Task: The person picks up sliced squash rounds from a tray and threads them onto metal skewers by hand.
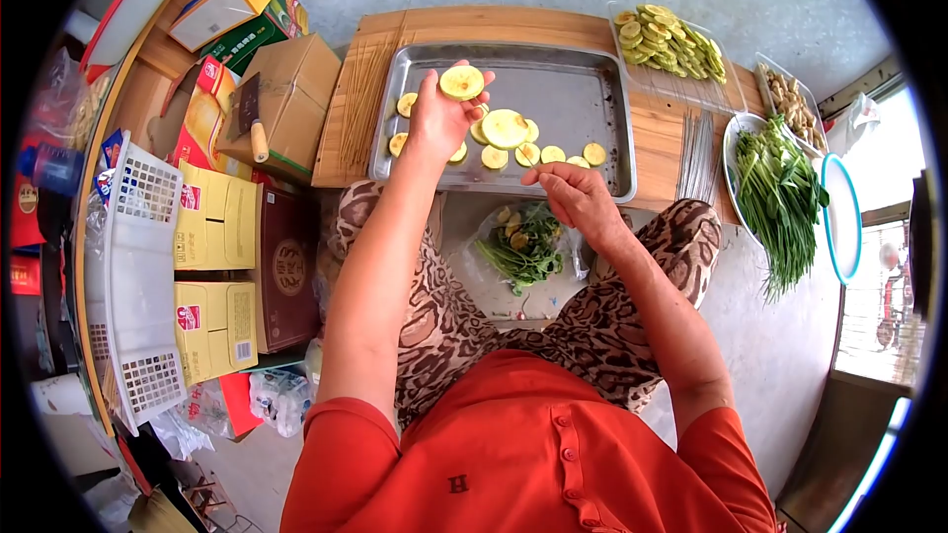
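Observation:
In my left hand (444,114), above the metal tray (583,69), is a round yellow-green squash slice (461,82), palm up with the fingers curled about it. My right hand (578,199) is closed in a pinch at the tray's near edge, on what looks like a thin skewer (528,161). The skewer points toward a larger squash slice (505,128); whether it pierces that slice I cannot make out. Several smaller slices (552,154) lie in the tray beneath and around the hands.
Thin wooden sticks (367,99) lie left of the tray, metal skewers (697,153) right. Skewered slices (671,44) are heaped at the back right, near a bowl of leafy greens (770,178). A bag of greens (523,247) sits below, between the knees. Boxes (215,217) stack up at left.

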Demonstrator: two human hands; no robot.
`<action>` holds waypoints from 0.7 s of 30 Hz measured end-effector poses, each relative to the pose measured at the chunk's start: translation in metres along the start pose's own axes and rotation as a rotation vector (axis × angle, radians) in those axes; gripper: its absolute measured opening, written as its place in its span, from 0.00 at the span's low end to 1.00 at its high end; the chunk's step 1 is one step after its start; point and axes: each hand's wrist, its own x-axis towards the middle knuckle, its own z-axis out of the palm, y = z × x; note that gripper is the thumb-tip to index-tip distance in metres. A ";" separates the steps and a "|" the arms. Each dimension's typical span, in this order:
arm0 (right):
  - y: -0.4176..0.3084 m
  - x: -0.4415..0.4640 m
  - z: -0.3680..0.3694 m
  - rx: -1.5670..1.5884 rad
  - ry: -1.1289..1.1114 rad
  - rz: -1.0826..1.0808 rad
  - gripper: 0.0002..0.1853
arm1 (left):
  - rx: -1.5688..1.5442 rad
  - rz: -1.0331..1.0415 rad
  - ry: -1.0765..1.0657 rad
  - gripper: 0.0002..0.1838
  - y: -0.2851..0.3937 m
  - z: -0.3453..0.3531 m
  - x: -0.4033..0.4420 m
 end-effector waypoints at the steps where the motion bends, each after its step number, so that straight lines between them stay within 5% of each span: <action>1: -0.001 -0.001 0.000 0.009 0.008 -0.005 0.12 | 0.000 0.000 0.000 0.28 0.000 0.000 0.000; 21: -0.004 -0.006 0.004 -0.087 0.003 0.018 0.12 | -0.155 0.206 0.270 0.24 0.005 -0.007 0.010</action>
